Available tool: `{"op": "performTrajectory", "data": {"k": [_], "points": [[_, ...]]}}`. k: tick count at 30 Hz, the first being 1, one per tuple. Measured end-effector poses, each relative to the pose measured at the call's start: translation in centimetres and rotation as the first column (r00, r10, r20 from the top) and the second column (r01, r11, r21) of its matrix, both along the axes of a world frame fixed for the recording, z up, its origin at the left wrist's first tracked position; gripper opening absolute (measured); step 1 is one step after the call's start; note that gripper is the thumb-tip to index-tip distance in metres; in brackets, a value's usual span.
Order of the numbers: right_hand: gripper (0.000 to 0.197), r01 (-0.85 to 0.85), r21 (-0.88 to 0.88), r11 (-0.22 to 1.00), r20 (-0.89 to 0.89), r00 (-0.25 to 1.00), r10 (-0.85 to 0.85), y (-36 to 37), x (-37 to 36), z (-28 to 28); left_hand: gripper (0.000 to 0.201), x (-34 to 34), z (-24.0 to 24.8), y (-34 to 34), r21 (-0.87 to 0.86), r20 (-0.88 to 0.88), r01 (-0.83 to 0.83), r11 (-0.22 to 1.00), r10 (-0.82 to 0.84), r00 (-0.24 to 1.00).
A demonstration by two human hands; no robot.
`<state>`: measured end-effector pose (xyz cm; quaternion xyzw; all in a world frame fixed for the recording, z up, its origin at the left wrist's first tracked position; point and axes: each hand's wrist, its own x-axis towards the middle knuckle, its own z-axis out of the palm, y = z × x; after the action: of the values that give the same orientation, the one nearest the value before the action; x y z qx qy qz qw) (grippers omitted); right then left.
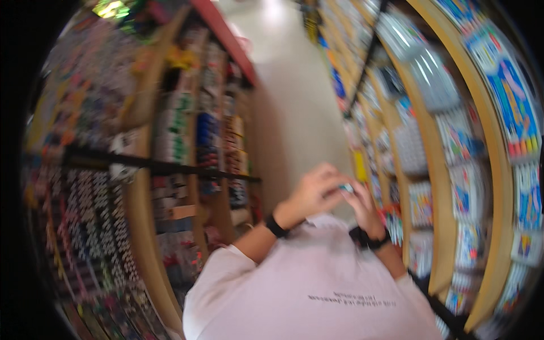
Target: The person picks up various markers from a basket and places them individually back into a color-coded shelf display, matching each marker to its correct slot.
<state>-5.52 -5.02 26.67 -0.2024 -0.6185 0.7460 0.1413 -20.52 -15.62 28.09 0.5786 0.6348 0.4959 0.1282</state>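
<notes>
In front of my chest my two hands come together, both smeared by motion. My left hand reaches across from the left with its fingers bent toward the right one. My right hand is raised, its fingertips close to the left fingers. Where the fingertips meet, a small teal and white thing shows; it is too small and blurred to name. Both hands look closed around that spot, and the fingers hide most of what lies between them. Each wrist wears a black band.
I stand in a shop aisle with a pale floor stretching ahead. On the left, wooden shelves hold rows of pens and bottles. The right shelves carry packaged stationery and clear plastic boxes. Dark rails run along both sides.
</notes>
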Motion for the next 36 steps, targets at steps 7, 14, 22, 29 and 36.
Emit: {"op": "performTrajectory", "data": {"k": [7, 14, 22, 29, 36], "points": [[0.038, 0.116, -0.196, 0.974, -0.098, 0.986, -0.137, -3.3, 1.1, -4.2, 0.022, 3.3, 0.2, -2.9, -0.001, 0.082, -0.077, 0.997, 0.077, 0.994], [0.039, -0.156, 0.001, 0.988, -0.124, 0.98, 0.155, -5.0, -2.7, -3.2, 0.023, 2.9, 0.3, -7.9, 0.013, 0.083, -0.332, 0.943, 0.33, 0.94], [0.037, -0.423, -0.013, 0.906, -0.055, 0.905, 0.422, -11.4, -11.2, -1.8, 0.026, -0.3, 1.9, -16.5, -0.064, 0.124, -0.593, 0.803, 0.596, 0.794], [0.033, -0.685, 0.112, 0.72, -0.144, 0.706, 0.693, -18.5, -18.8, 2.7, 0.03, -3.5, 2.6, -24.3, 0.035, 0.201, -0.762, 0.647, 0.742, 0.639], [0.028, -0.801, 0.103, 0.59, -0.082, 0.585, 0.807, -24.2, -24.0, 1.4, 0.028, -5.2, 1.5, -30.0, 0.047, 0.206, -0.863, 0.503, 0.841, 0.501]]}}
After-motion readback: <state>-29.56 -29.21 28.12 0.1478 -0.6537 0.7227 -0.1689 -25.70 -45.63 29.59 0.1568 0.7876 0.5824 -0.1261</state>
